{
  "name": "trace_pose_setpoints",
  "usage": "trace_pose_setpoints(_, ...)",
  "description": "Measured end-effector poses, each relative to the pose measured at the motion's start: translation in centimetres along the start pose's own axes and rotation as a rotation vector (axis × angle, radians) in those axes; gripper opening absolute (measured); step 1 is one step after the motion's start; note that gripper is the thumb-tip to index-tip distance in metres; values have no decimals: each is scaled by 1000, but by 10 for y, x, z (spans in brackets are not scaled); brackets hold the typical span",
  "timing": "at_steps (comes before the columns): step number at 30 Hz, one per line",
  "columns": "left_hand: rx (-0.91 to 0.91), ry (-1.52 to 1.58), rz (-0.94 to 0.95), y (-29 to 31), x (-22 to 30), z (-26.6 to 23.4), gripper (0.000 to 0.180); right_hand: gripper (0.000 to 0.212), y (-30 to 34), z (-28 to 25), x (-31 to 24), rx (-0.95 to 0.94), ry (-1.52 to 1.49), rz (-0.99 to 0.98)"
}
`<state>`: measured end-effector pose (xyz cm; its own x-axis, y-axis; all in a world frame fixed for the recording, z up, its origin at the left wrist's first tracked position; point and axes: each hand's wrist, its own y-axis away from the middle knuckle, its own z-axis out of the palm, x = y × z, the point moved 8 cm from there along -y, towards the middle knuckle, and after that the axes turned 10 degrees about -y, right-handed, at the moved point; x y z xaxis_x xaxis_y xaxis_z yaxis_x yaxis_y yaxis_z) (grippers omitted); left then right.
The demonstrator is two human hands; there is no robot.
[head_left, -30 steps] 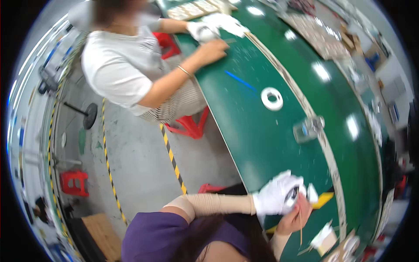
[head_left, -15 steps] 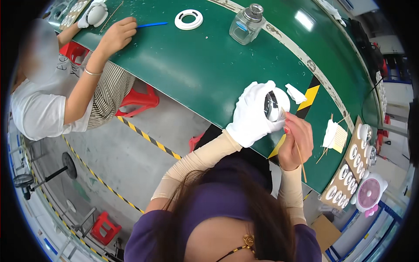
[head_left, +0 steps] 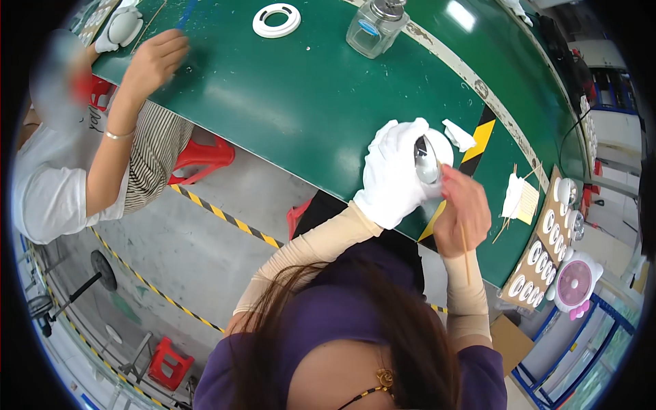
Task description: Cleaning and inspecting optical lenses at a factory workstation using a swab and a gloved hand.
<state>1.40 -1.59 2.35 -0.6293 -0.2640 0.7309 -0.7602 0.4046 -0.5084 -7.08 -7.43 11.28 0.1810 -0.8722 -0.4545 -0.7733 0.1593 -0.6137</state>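
Observation:
My left hand [head_left: 388, 179], in a white glove, is closed round a white round part with a shiny, mirror-like domed centre [head_left: 427, 162]. It holds this part above the green table, tilted toward my right side. My bare right hand [head_left: 465, 213] pinches a thin wooden stick [head_left: 467, 256] whose tail hangs down below the fingers. The fingertips are at the right lower rim of the round part. The stick's working end is hidden by the fingers and blurred. A crumpled white cloth [head_left: 458, 135] lies on the table just beyond the part.
On the green table [head_left: 273, 102] stand a glass bottle with a metal cap [head_left: 372, 31] and a white ring [head_left: 266, 31]. At right are a cloth with thin sticks [head_left: 514, 197], a board of white rings [head_left: 535, 254] and a pink fan [head_left: 574, 283]. A co-worker's hand [head_left: 154, 63] is at left.
My right hand's stick has swung to a steeper angle, and the dome is turned slightly. The co-worker's hand and blue stick have shifted. The whole view has moved a little.

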Motion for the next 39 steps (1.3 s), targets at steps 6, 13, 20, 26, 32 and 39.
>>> trace_pose_setpoints(6, -26, 4, -4, 2, -2, 5, 89, 32, 14, -2, -6, 14, 54, -54)
trace_pose_setpoints(13, 1, -4, 14, 2, -2, 3, 88, 25, 11, 4, -2, 68, 50, -57)
trace_pose_setpoints(20, 61, -21, 40, 3, 1, 2, 87, 26, 21, -3, -8, 91, 72, -57)
trace_pose_setpoints(26, 60, -57, 44, 1, 4, -6, 83, 26, 19, 2, -4, 80, 52, -84)
trace_pose_setpoints(32, 71, 3, 68, 0, 4, -4, 79, 27, 18, 1, -1, 116, 33, -75)
trace_pose_setpoints(39, 118, -78, 101, 0, 6, -4, 85, 27, 34, -3, -5, 150, 45, -107)
